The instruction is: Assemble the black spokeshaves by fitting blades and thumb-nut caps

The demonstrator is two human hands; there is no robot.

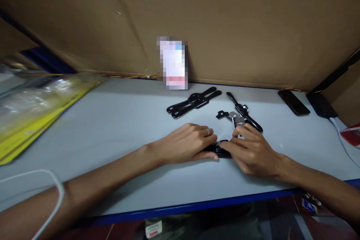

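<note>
Between both hands [197,142] [251,152], a black tool [224,153] runs sideways.

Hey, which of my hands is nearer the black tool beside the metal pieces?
Right. Your right hand is just in front of that black tool; your left hand is farther off, toward its front left.

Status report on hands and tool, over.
Left hand, right hand: both on black tool. Tool partly hidden. Possible clutter: small parts just beyond right hand.

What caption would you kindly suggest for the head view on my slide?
Left hand and right hand on a black tool, more black tools lying beyond on a pale table.
</note>
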